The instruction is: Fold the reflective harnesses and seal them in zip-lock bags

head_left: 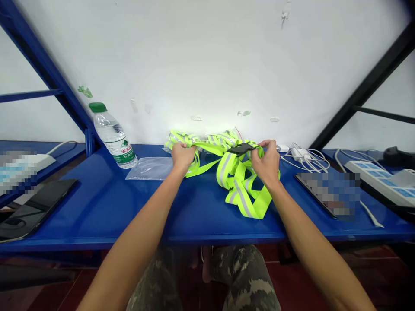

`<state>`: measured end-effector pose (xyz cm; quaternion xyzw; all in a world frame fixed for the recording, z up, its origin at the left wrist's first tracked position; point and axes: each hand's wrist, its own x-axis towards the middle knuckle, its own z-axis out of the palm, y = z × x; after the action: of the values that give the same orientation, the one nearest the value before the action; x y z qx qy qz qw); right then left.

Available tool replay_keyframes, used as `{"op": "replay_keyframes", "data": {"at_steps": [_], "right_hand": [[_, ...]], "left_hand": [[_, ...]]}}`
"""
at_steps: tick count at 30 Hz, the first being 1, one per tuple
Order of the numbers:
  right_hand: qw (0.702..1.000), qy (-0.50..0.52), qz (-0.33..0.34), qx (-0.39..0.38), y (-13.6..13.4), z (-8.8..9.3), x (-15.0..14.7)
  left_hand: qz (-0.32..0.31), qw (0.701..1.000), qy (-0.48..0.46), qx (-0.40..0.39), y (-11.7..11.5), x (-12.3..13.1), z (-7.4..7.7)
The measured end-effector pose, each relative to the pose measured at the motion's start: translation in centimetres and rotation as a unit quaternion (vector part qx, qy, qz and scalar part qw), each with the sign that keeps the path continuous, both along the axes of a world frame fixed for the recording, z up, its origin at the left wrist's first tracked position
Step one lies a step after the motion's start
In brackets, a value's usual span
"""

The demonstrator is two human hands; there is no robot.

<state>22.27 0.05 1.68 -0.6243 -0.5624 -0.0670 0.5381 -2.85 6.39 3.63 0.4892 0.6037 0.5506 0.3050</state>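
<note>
Gripping reflective vest (233, 172), left hand (182, 156), right hand (267, 164), arms outstretched

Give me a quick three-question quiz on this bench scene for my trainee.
1. True or false: the water bottle lies on its side.
2. What does the right hand pinch? A the black patch on the reflective straps; B a white cable; C a phone.
3. Fill in: the clear plastic bag lies between the bottle and the ___ hand.
Key: 1 false, it stands on its base; 2 A; 3 left hand.
</note>
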Motion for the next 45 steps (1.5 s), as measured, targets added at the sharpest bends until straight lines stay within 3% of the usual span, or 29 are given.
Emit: {"op": "replay_keyframes", "data": {"at_steps": [2,5,7,9,11,13,17,21,23,26,29,32,35,40,45], "right_hand": [[0.999,-0.004,0.007,-0.033,0.1,-0.2,-0.2],[0.999,-0.014,0.017,-0.037,0.0,-0.3,-0.7],[0.999,-0.020,0.027,-0.041,-0.1,-0.3,-1.1],[0.997,-0.026,0.037,-0.055,-0.1,-0.2,-1.2],[0.997,-0.030,0.041,-0.057,-0.1,-0.2,-0.9],[0.998,-0.030,0.036,-0.041,0.1,-0.2,0.0],[0.999,-0.013,0.025,-0.031,0.5,0.0,2.7],[0.994,0.085,0.053,-0.041,1.1,0.4,4.3],[0.968,0.217,0.113,-0.047,1.2,0.9,4.7],[0.895,0.398,0.195,-0.049,0.9,1.7,5.3],[0.835,0.486,0.251,-0.059,0.5,2.4,6.6],[0.805,0.536,0.255,-0.020,0.4,2.8,7.7],[0.813,0.530,0.241,-0.009,0.5,3.0,8.0],[0.831,0.469,0.274,-0.121,-0.1,3.8,7.6],[0.835,0.453,0.289,-0.123,-1.0,5.0,6.9]], "left_hand": [[-0.076,0.984,-0.131,-0.098,-0.2,0.1,0.4],[-0.276,0.932,-0.213,-0.096,-1.2,0.9,0.4],[-0.385,0.905,-0.171,-0.059,-2.2,1.7,-0.3],[-0.420,0.905,-0.057,-0.031,-3.0,2.7,-1.2],[-0.416,0.908,0.028,-0.027,-3.1,3.3,-1.9],[-0.383,0.922,0.033,-0.039,-2.4,3.2,-2.0],[-0.238,0.965,-0.109,-0.009,-0.4,0.9,-0.3],[-0.150,0.960,-0.235,-0.007,0.3,-1.5,1.6],[-0.135,0.958,-0.252,-0.016,0.3,-2.2,2.1],[-0.113,0.959,-0.259,-0.029,0.4,-3.0,2.3],[-0.084,0.961,-0.262,-0.013,1.0,-3.8,2.2],[-0.057,0.964,-0.259,0.021,1.6,-4.4,1.9],[-0.059,0.963,-0.259,0.041,2.0,-4.3,1.8],[-0.092,0.965,-0.242,0.032,2.0,-4.4,2.5],[-0.215,0.975,-0.036,-0.033,1.4,-6.3,3.4]]}}
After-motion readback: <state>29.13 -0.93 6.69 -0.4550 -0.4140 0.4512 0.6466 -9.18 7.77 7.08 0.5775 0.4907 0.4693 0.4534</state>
